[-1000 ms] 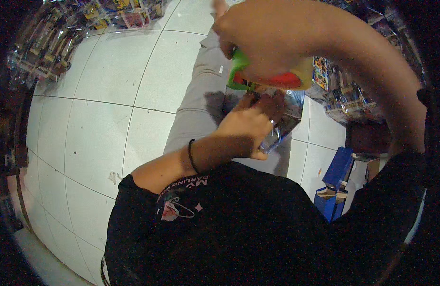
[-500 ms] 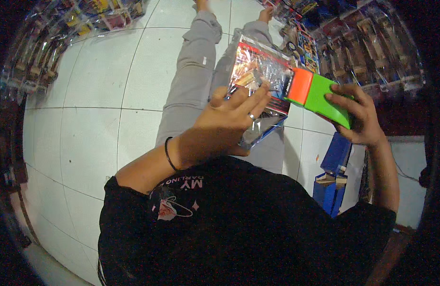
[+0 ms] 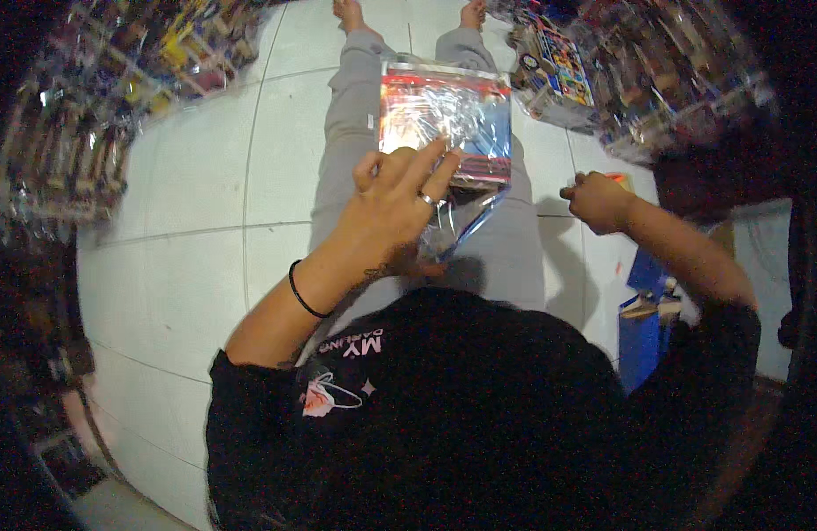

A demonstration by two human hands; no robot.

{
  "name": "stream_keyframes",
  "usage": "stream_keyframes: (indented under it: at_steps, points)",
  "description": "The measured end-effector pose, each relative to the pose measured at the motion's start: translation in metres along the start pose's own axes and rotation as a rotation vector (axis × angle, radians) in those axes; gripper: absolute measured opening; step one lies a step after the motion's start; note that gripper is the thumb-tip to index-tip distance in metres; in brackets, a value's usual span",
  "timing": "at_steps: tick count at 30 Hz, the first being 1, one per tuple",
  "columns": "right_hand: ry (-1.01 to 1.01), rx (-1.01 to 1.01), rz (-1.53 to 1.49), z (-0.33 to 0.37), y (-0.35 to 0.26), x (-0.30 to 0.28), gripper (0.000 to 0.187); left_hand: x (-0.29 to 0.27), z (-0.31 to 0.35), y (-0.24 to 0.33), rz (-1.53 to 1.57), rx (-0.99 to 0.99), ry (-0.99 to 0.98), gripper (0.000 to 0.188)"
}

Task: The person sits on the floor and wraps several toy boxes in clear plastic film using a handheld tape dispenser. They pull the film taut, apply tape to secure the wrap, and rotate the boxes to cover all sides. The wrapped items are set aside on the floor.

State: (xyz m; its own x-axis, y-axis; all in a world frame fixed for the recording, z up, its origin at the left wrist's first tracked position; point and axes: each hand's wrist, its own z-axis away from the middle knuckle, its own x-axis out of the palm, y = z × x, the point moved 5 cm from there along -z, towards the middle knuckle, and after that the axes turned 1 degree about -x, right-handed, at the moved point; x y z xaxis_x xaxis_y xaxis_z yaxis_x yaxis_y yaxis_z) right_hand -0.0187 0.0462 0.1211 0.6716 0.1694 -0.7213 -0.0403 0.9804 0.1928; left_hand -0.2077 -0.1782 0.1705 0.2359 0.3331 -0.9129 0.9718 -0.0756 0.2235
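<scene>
The left hand keeps its hold on the clear-wrapped box, fingers laid over the near part of its top; the box sits over the grey-trousered legs. Half a second ago it lay skewed; now its far edge runs almost level across the view. The bigger change is on the other side: the right hand, which had the green-and-orange dispenser up against the box's right edge, is now well apart from it, over the white tiled floor. Its fingers are curled (only an orange bit of the dispenser shows behind them, so I cannot tell whether they grip it). The blue cartons remain at lower right, near the right forearm.
</scene>
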Motion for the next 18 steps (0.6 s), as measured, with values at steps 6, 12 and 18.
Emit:
stream_keyframes:
  at_steps: [6, 12, 18]
  points:
    - [0.785, 0.388, -0.775, -0.03, 0.044, 0.141, 0.044, -0.046, -0.046, -0.019, 0.355, 0.363, 0.016, 0.081]
    - [1.061, 0.742, -1.46, -0.047, 0.041, 0.23, 0.037, 0.03, -0.165, -0.003, 0.042, 0.849, -0.472, 0.053]
    - [1.65, 0.809, -1.434, 0.018, 0.046, 0.1, 0.046, 0.003, -0.233, -0.091, -0.099, 0.029, -0.356, 0.073]
